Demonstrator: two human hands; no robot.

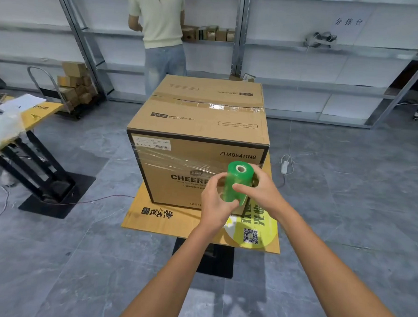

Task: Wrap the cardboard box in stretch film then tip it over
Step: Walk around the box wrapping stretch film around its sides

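A large cardboard box point(200, 124) stands upright on a small yellow table point(166, 219), its top flaps taped shut. Clear stretch film point(178, 160) crosses the upper half of its front face. A green roll of stretch film point(237, 184) is held upright in front of the box's lower right corner. My left hand point(216, 203) grips the roll's lower left side. My right hand point(259, 189) wraps around it from the right, thumb across the front. The roll and hands hide part of the box's printed front.
A person point(161, 34) stands with their back to me at metal shelving point(238, 38) behind the box. A trolley of small cartons point(76, 88) stands at the left rear. Another yellow table point(23, 122) sits left. A white cable and switch point(285, 166) lie on the grey floor at right.
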